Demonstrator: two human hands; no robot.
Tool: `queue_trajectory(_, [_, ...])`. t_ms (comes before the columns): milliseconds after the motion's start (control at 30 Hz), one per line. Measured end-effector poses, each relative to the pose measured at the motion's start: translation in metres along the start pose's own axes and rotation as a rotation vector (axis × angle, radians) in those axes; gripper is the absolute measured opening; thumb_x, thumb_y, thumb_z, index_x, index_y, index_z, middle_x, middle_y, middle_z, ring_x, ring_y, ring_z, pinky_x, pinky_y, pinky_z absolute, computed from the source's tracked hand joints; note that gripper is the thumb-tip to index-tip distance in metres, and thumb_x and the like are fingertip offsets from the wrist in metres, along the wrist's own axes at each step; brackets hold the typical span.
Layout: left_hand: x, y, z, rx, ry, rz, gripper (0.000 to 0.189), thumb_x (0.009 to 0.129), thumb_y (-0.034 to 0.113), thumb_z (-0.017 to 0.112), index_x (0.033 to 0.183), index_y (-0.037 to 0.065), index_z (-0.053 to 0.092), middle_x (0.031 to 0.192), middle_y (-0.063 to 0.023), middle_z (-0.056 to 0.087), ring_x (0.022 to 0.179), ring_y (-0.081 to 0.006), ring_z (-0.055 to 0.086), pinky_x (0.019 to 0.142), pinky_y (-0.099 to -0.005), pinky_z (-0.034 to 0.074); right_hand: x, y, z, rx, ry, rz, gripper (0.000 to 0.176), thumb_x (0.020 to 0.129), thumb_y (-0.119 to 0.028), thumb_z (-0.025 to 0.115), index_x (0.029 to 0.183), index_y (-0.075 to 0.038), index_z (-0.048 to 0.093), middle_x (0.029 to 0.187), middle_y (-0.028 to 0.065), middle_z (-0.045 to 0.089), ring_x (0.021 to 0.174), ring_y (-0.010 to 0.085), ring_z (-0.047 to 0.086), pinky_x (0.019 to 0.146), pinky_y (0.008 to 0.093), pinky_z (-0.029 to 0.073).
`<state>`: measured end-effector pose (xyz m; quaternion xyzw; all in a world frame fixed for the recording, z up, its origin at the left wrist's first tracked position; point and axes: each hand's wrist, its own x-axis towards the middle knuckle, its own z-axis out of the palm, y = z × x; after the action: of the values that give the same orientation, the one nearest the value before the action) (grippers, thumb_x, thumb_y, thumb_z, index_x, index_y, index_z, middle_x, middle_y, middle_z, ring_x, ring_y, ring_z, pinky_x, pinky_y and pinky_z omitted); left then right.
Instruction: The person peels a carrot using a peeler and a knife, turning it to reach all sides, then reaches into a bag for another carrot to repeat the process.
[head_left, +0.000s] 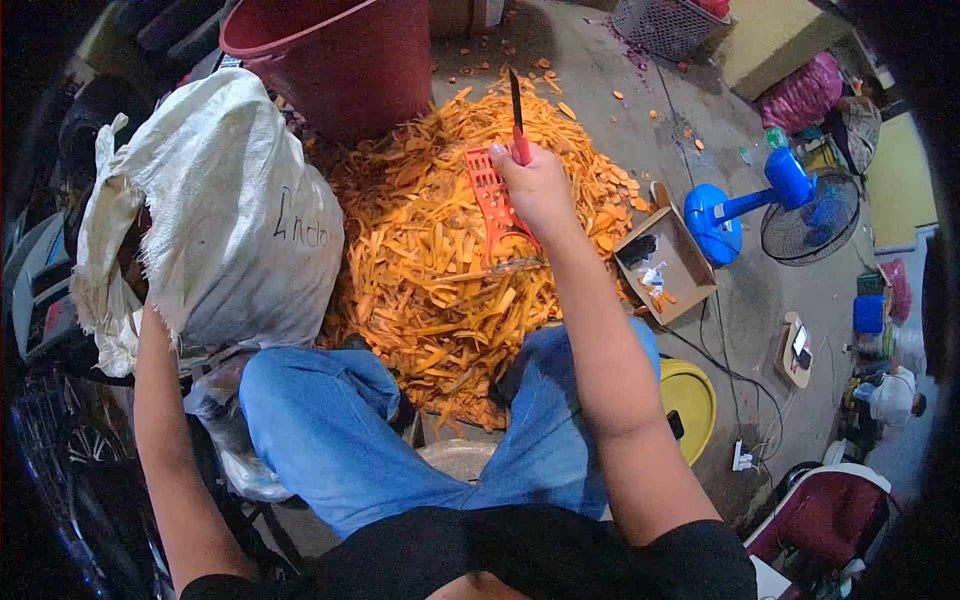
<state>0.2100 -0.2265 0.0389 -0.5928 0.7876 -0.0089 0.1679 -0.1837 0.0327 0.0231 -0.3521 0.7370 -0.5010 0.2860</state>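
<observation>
My right hand (540, 192) is closed around a red-handled knife (518, 120), its dark blade pointing away from me, and a red-orange plastic peeler (488, 200) with holes in its handle. Both are held over a big heap of orange peelings (430, 290) on the floor between my legs. On the left, my forearm goes into the open mouth of a white woven sack (235, 200) with handwriting on its side. My left hand is hidden inside, so its fingers and anything in them cannot be seen.
A large red tub (340, 70) stands behind the heap. To the right are an open cardboard box (675, 260), a blue fan (790, 195), a yellow lid (690, 405) and cables across the floor. A grey crate (665, 28) stands at the back.
</observation>
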Motion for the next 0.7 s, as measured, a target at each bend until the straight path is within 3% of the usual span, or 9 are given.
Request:
queue_trajectory(367, [-0.006,0.007,-0.002,-0.013,-0.007,-0.006,0.032,0.067,0.013,0.053,0.094,-0.005,0.049,0.081,-0.0168,0.056,0.075,-0.0242,0.054,0.067,-0.0319,0.042,0.001,0.002,0.002,0.033,-0.013,-0.021,0.026,0.077,-0.023,0.049,0.067,0.001,0.049,0.051,0.0062,0.046,0.047,0.0146,0.039,0.049,0.0291,0.035])
queue_trajectory(700, [-0.044,-0.052,0.013,-0.037,-0.078,-0.117,0.032,0.067,0.012,0.054,0.094,-0.005,0.049,0.081,-0.0159,0.056,0.074,-0.0224,0.054,0.066,-0.0303,0.042,0.000,0.005,0.002,0.047,0.013,-0.041,0.026,0.077,-0.024,0.049,0.071,0.001,0.051,0.054,0.0084,0.049,0.050,0.0168,0.044,0.051,0.0299,0.037])
